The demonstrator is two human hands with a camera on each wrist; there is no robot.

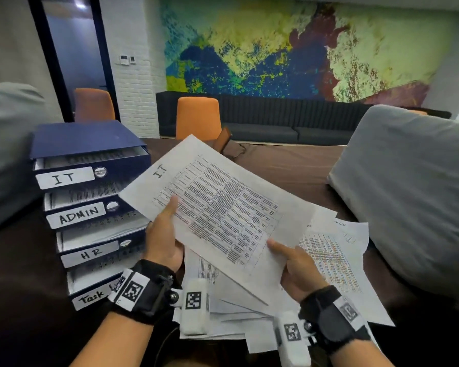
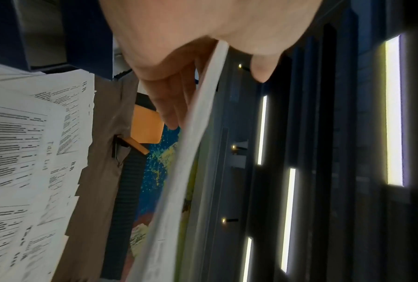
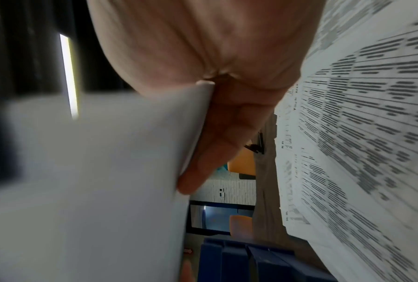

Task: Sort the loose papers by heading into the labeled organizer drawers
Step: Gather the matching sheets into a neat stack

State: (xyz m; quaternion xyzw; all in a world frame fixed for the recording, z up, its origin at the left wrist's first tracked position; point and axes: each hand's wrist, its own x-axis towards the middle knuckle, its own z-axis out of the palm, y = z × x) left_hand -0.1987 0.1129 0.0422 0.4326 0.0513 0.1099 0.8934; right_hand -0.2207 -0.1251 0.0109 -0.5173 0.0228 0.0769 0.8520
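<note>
Held sheet: white printed sheet with a table of text and a handwritten "IT" heading, lifted off the pile and tilted, its headed end pointing up and left toward the drawers.
Left hand: left hand pinches the sheet's left edge, thumb on the printed face and fingers underneath, as the left wrist view shows edge-on.
Right hand: right hand pinches the sheet's near right corner, thumb on top and fingers behind the paper.
Hands' state: both clamped on the same sheet, set apart at its two sides.
Loose papers: untidy pile of white printed papers spread over the dark brown surface, directly beneath and to the right of the held sheet; in the left wrist view some show headings "HR" and "Task List".
Organizer: dark blue stacked drawer organizer at the left of the surface, just beside the left hand.
Drawer labels: white tags reading, top to bottom, "IT", "ADMIN", "HR" and "Task", the last partly hidden by the left wrist.
Drawer state: all four drawers stand pulled out in steps, with paper visible inside.
Surroundings: grey cushions at either side, orange chairs and a colourful wall mural beyond.
</note>
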